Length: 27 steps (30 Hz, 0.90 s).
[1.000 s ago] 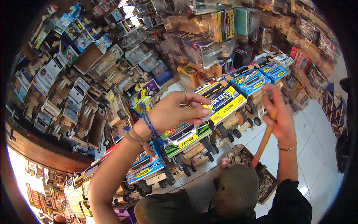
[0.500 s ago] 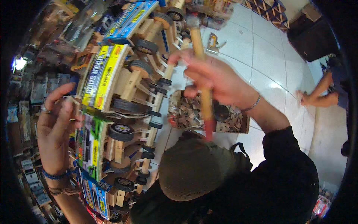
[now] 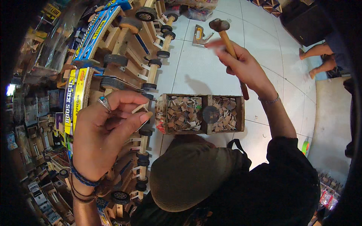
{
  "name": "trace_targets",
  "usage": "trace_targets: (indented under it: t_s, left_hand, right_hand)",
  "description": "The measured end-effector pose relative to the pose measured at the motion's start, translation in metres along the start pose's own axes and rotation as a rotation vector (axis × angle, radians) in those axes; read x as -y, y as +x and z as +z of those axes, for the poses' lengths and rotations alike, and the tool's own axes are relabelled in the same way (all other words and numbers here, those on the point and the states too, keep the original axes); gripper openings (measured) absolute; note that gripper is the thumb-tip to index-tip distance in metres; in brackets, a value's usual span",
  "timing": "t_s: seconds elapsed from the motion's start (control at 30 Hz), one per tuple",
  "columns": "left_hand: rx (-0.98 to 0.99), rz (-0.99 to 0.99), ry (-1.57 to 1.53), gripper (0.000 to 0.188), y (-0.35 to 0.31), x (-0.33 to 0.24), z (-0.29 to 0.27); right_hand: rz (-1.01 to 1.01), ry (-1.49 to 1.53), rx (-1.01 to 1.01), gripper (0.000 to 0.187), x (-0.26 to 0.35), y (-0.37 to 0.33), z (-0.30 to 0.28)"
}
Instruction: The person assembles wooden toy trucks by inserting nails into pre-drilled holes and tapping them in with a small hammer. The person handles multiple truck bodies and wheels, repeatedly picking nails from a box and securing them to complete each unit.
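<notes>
My right hand (image 3: 247,67) is wrapped round the wooden handle of a hammer (image 3: 226,37), its metal head up and its tail end pointing down. My left hand (image 3: 105,128) pinches a small pale wooden piece (image 3: 140,109) between thumb and fingers. Just beyond and under that hand lies a row of wooden toy trucks (image 3: 120,41) on their sides, their black wheels facing right. A two-part wooden box (image 3: 207,98) full of small brown and pale pieces stands on the floor between the hands, with a dark round object on its divider.
A staple gun (image 3: 198,35) lies on the white tiled floor (image 3: 260,41) beyond the box. Stacked wooden toys and wrapped goods crowd the left side. Another person's bare feet (image 3: 315,60) are at the right, near a dark box (image 3: 303,22).
My left hand has come away from the trucks toward the box and now pinches a small wooden piece. The hammer has moved right in my right hand. The whole view has shifted.
</notes>
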<state>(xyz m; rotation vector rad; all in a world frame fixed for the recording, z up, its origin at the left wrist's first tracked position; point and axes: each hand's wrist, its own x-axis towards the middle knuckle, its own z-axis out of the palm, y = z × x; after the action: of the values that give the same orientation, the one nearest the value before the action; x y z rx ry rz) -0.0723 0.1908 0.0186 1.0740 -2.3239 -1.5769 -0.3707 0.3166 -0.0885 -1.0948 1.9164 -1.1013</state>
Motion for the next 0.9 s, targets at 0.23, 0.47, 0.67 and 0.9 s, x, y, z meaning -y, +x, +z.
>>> trace_targets:
  t_s: [0.23,0.47,0.67,0.9]
  left_hand:
    - [-0.001,0.053,0.077,0.025,0.015,-0.006,0.008]
    - [-0.140,0.032,-0.001,0.030,0.008,-0.016,-0.013]
    - [0.139,0.128,0.162,0.023,0.032,0.009,0.025]
    - [0.211,0.450,0.630,0.021,0.052,0.035,0.054]
  right_hand:
    - [-0.010,-0.120,-0.062,0.038,-0.025,-0.003,-0.003]
    - [-0.005,-0.126,-0.004,0.040,-0.016,-0.002,0.004]
    - [-0.025,-0.024,0.069,0.038,-0.017,-0.004,0.023]
    - [0.012,-0.098,0.240,0.037,-0.042,-0.024,0.041]
